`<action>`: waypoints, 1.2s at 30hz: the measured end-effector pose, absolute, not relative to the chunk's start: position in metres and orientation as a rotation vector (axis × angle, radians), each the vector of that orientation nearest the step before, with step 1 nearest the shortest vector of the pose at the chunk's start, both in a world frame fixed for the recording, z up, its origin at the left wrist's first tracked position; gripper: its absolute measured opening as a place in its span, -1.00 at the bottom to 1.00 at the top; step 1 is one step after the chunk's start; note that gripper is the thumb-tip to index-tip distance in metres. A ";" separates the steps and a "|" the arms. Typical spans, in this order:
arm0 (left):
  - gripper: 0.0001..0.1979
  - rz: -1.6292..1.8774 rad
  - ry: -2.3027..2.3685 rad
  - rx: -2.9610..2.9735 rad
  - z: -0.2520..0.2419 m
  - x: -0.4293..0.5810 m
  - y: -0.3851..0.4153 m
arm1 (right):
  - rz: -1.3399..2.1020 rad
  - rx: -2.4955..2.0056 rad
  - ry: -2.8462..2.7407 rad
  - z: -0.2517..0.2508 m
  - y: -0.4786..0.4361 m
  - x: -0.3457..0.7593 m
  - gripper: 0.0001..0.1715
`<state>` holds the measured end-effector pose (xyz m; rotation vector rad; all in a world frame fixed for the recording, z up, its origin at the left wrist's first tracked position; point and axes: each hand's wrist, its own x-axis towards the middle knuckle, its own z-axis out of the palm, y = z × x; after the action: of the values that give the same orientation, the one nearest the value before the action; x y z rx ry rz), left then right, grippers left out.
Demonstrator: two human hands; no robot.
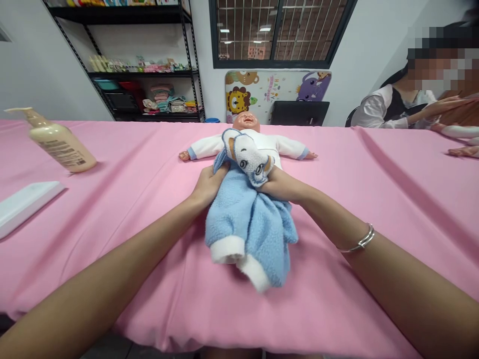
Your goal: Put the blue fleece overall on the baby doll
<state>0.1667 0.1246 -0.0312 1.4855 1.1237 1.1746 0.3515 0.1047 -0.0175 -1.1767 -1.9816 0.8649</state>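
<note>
A baby doll (249, 137) in a white top lies on its back on the pink cloth, arms spread, head toward the far side. A light blue fleece garment (249, 219) with white cuffs and an animal patch covers its lower body. My left hand (209, 183) grips the garment's left edge at the doll's waist, fingers curled round the fleece. My right hand (280, 185) grips the right edge beside the patch, fingers closed on the fabric. A silver bangle (361, 242) sits on my right wrist.
A beige pump bottle (56, 142) stands tilted-looking at the left, with a flat white pack (24, 202) in front of it. Another person (404, 102) sits at the far right, handling another doll. Black shelves (149, 75) and a laptop (299, 113) stand behind the pink table (374, 189).
</note>
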 end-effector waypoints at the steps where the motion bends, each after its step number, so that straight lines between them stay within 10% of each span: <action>1: -0.61 1.206 1.139 1.531 -0.031 0.166 0.125 | 0.901 -1.166 -1.992 -0.016 0.103 0.351 -0.22; 10: -0.78 1.265 1.399 1.926 -0.046 0.170 0.137 | 0.953 -1.076 -2.148 -0.014 0.105 0.355 -0.43; 26: -0.46 0.622 1.676 2.207 -0.004 0.154 0.108 | 0.934 -1.324 -1.842 -0.014 0.105 0.356 -0.36; 36: -0.70 1.205 1.755 2.285 0.014 0.151 0.100 | 0.927 -1.283 -1.799 -0.017 0.107 0.357 -0.27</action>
<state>0.1507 0.0998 0.0138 2.2854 1.7552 1.2052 0.3565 0.1071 -0.0165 -1.2828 -1.7987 0.9273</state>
